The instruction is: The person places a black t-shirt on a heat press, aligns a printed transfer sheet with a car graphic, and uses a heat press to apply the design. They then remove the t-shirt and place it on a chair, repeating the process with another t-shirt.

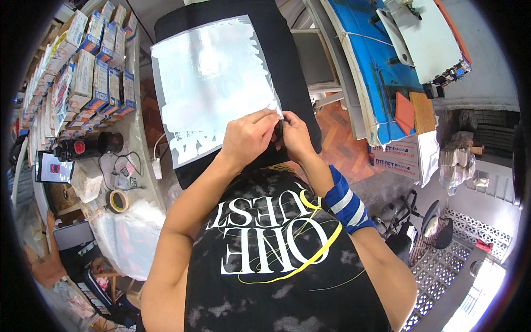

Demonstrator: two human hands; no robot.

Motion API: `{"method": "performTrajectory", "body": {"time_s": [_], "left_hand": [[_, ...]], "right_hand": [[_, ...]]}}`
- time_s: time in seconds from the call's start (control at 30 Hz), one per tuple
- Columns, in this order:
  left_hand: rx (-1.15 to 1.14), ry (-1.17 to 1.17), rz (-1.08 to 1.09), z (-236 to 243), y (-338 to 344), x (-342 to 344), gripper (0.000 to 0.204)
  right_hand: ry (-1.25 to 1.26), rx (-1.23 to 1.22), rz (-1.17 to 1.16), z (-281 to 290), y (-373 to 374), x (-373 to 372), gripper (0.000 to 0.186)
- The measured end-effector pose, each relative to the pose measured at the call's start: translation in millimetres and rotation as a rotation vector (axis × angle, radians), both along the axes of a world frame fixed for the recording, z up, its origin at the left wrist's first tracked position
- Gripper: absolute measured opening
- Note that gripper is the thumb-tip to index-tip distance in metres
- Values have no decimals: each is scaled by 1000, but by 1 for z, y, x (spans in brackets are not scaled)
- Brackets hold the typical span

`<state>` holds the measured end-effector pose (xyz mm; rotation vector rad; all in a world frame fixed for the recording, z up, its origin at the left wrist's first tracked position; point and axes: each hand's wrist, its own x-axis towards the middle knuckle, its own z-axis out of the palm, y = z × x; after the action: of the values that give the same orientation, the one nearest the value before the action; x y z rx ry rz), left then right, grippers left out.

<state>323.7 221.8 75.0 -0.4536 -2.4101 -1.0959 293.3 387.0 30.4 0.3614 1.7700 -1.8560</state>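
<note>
In the head view, we see a white-coated clear sheet (213, 83) lying on a black surface (285, 55), with our left hand (250, 134) at its near right corner, the fingers drawn together in a pinch on the edge. Our right hand (296, 137) meets it there, its fingers bent close to that corner, though we cannot tell whether they grip the sheet; to the left, a tape roll (117, 201) sits on a cluttered table (145, 171).
</note>
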Motion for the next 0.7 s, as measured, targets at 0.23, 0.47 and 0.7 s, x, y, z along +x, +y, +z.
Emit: {"method": "performTrajectory", "body": {"time_s": [0.23, 0.47, 0.7], "left_hand": [[71, -39, 6, 12, -5, 5, 11], [125, -72, -10, 10, -14, 12, 10], [71, -80, -21, 20, -16, 19, 9]], "right_hand": [[-6, 62, 38, 13, 0, -6, 29], [-23, 67, 34, 22, -1, -17, 25], [11, 61, 72, 23, -1, -23, 29]]}}
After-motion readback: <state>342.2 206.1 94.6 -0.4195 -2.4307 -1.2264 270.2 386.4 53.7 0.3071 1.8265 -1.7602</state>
